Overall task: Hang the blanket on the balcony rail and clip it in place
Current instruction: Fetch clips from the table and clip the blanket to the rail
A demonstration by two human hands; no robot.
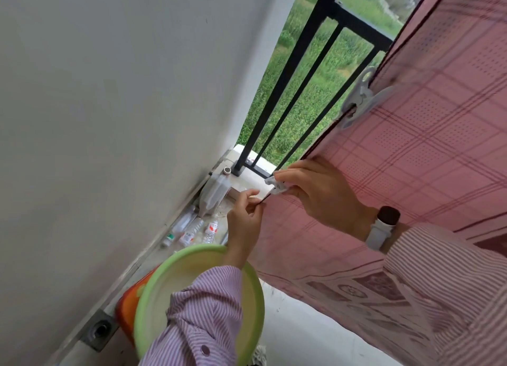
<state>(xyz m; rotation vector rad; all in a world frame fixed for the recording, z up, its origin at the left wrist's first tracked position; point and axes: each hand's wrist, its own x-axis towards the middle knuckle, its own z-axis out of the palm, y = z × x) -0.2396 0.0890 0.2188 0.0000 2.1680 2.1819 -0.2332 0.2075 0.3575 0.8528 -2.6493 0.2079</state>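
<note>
- Pink checked woven blanket (411,151), draped over the black metal balcony rail (310,72); dark-bound edge running down to the fingertips of both hands.
- Large white plastic clip (362,97), clamped on that edge, well above the fingers.
- Left hand (244,220), thumb and forefinger pinched on the blanket's edge, just below the right fingertips.
- Right hand (323,193), fingers curled round a small white plastic clip (275,186) set against the same edge; whether its mouth had closed on the cloth could not be told.
- White watch strap (380,231) on the right wrist.
- Round pale-green plastic basin (153,291), below the left fingers, beside small white bottles (192,231) on the floor.
</note>
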